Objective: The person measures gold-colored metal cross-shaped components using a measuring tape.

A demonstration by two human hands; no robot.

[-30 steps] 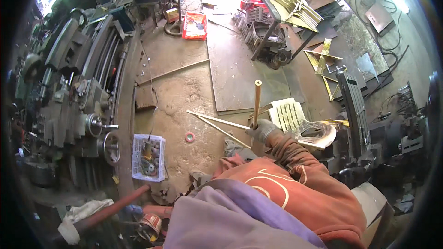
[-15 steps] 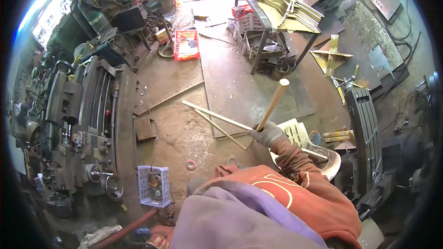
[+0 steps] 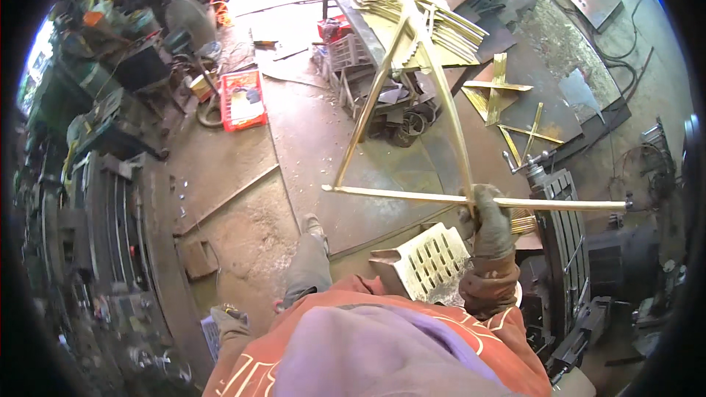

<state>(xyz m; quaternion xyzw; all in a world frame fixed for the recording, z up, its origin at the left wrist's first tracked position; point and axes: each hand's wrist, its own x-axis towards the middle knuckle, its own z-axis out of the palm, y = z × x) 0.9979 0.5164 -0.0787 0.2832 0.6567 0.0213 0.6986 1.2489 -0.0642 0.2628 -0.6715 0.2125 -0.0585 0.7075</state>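
Observation:
My gloved right hand is closed round a brass-coloured triangular metal frame where two of its bars cross. One long bar lies sideways across my view. Two others rise from it and meet in a point at the far end, in front of the table. My gloved left hand hangs low at the left beside a purple plastic basket; its fingers are too unclear to read. A cream plastic chair with a slotted back stands just left of my right forearm.
A table at the back bears a pile of brass-coloured bars. Crossed bars lie on metal sheets at the right. A red crate and a fan are far left. Machinery lines both sides.
My right hand has turned and moved right, so the frame now shows as a wide triangle. My left hand and one leg have come into view. I have turned and moved relative to the chair.

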